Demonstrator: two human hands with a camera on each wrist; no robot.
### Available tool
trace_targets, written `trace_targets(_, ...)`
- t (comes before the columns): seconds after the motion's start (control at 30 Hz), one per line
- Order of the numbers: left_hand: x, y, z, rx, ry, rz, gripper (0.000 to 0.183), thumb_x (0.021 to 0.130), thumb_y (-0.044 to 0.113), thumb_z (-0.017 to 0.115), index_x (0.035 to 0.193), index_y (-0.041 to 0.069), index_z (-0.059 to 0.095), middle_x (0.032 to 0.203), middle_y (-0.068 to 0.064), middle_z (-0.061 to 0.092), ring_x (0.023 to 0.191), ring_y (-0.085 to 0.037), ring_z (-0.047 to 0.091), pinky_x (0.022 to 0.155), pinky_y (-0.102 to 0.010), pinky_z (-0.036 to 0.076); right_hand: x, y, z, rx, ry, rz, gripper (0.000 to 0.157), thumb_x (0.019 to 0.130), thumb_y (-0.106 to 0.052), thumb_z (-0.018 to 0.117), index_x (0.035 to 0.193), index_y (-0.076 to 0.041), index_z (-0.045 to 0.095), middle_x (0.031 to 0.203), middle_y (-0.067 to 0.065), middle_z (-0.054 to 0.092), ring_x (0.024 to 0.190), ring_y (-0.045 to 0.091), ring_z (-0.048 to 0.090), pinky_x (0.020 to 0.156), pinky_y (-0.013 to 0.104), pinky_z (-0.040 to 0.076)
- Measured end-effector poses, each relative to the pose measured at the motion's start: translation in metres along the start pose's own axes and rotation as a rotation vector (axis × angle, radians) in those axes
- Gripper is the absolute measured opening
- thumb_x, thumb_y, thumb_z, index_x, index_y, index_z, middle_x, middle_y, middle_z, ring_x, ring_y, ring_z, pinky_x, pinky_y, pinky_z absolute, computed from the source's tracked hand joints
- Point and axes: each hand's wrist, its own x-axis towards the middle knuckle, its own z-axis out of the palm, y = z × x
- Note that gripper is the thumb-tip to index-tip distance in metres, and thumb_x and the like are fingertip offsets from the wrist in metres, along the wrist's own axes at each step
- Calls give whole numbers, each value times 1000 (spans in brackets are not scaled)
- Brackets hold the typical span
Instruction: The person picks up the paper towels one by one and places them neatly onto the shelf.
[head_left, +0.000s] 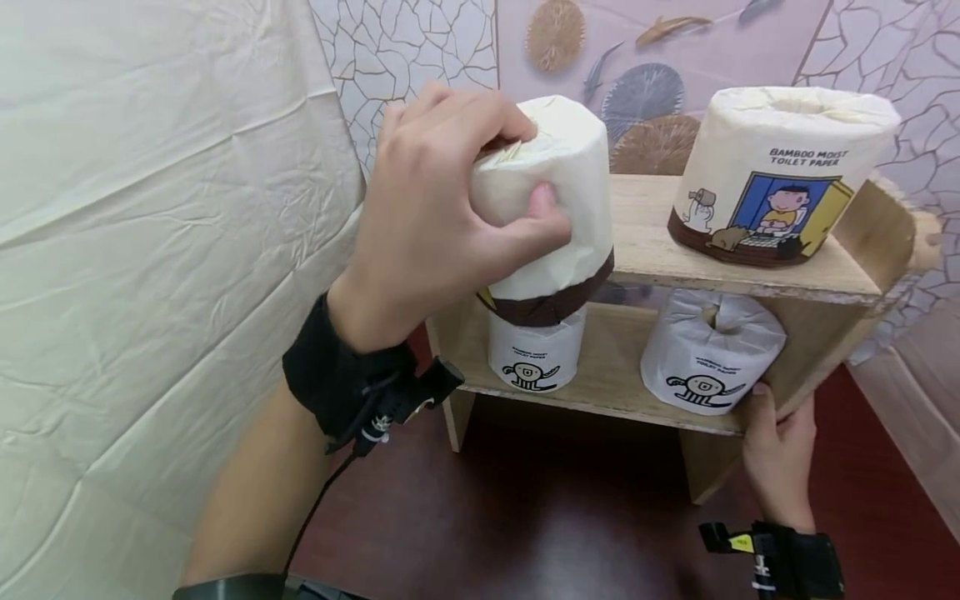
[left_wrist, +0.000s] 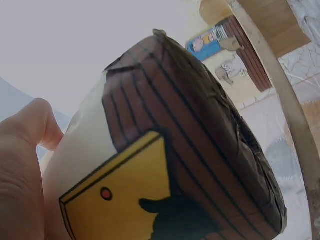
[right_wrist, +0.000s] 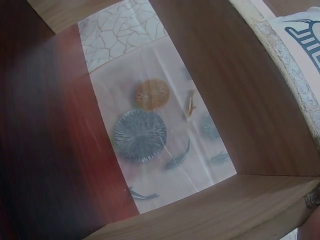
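My left hand [head_left: 435, 208] grips the top of a wrapped toilet paper roll [head_left: 585, 175], fingers over the upper end and thumb on its side. That roll is cream with a brown band, and it tilts in front of the shelf's left part. In the left wrist view, its brown stripes and yellow door print [left_wrist: 122, 170] fill the middle. My right hand [head_left: 783, 458] holds the wooden shelf [head_left: 645, 204] at its lower right side, thumb beside the lower board. A matching cream roll [head_left: 757, 167] stands on the upper board at the right.
Two white toilet paper rolls stand on the lower board, one at the left [head_left: 534, 354] partly hidden by the held roll, another at the right [head_left: 712, 354]. Below is a dark red glossy surface [head_left: 525, 500]. Pale cloth [head_left: 150, 250] hangs at the left; a patterned backdrop [head_left: 420, 42] is behind.
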Motion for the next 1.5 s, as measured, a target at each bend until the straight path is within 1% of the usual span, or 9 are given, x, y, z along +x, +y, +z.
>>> trace_targets(0.43,26,-24,22,120,-141,-117,30,92,35,64,110,12,73,108,5,71,105,-19,52,96,-37,33,-3,3,-2,-10,-5,10,42,109,-21,48,151,-18,53,122,-16,57,111,5,53,92,15,38)
trace_targets(0.7,33,-31,43,203,-240,-131,30,95,36,62,115,15,70,115,6,68,111,-19,52,97,-38,33,-4,4,0,-18,-3,4,40,109,-20,49,148,-17,54,117,-16,58,107,5,54,90,15,38)
trace_targets(0.97,35,-35,56,222,-278,-123,37,97,40,59,123,17,70,125,4,68,117,-20,53,100,-37,33,-4,0,2,-13,-4,1,39,109,-20,49,148,-16,54,118,-15,58,108,5,54,90,15,39)
trace_targets(1.03,36,-35,59,189,-266,-110,40,98,41,59,129,17,69,127,4,68,120,-18,55,102,-36,34,-4,0,2,-14,0,7,39,109,-20,49,148,-17,55,118,-15,58,108,5,54,90,15,39)
trace_targets(1.13,38,-34,60,51,-216,-128,45,101,42,60,135,14,66,130,1,69,124,-14,57,107,-29,35,-2,-1,2,-10,0,3,40,109,-20,49,148,-17,54,118,-14,57,107,6,54,89,16,39)
trace_targets(1.23,41,-31,58,-117,-172,-204,50,102,46,62,139,13,65,135,-1,68,128,-7,57,110,-22,34,-1,-2,2,-6,-4,-5,40,109,-20,48,148,-16,54,118,-14,57,106,6,54,89,16,39)
trace_targets(1.3,45,-28,56,-161,-176,-263,53,102,49,62,141,14,64,140,1,66,131,-3,54,111,-19,32,0,-2,2,-9,-2,-11,40,109,-20,48,148,-16,54,118,-14,57,106,6,54,88,16,39)
trace_targets(1.4,49,-21,57,-79,-230,-318,60,101,59,59,145,19,62,142,5,65,133,-4,53,115,-25,27,1,-3,2,-14,8,-14,39,109,-20,49,148,-16,55,118,-15,58,106,5,54,89,16,39)
trace_targets(1.5,50,-18,61,69,-285,-316,67,99,68,56,147,22,61,139,7,67,132,-10,54,118,-33,25,1,-2,1,-5,9,-18,40,109,-19,49,148,-15,55,119,-14,58,108,6,54,89,16,39)
